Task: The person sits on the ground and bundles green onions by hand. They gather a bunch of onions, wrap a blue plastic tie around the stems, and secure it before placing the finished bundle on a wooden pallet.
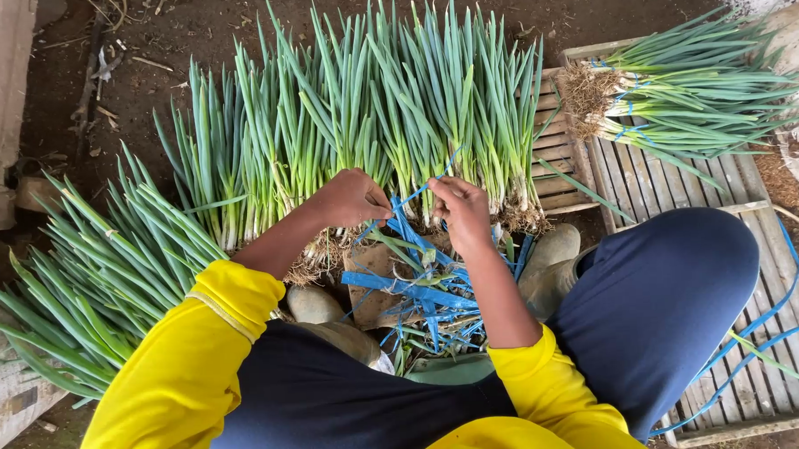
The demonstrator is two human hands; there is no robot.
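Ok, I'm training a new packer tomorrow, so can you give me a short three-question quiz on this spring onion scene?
1. True or false: both hands touch the blue strip.
2. Which thing lies on the slatted wooden pallet at upper right? A) a tied bundle of spring onions B) a pair of scissors C) a plastic crate
3. What colour are the person's sleeves?

Key:
1. True: the left hand and right hand pinch a blue strip between them, above a pile of loose blue strips, in front of the row of spring onions.
2. A: the tied bundle lies on the pallet.
3. Yellow sleeves.
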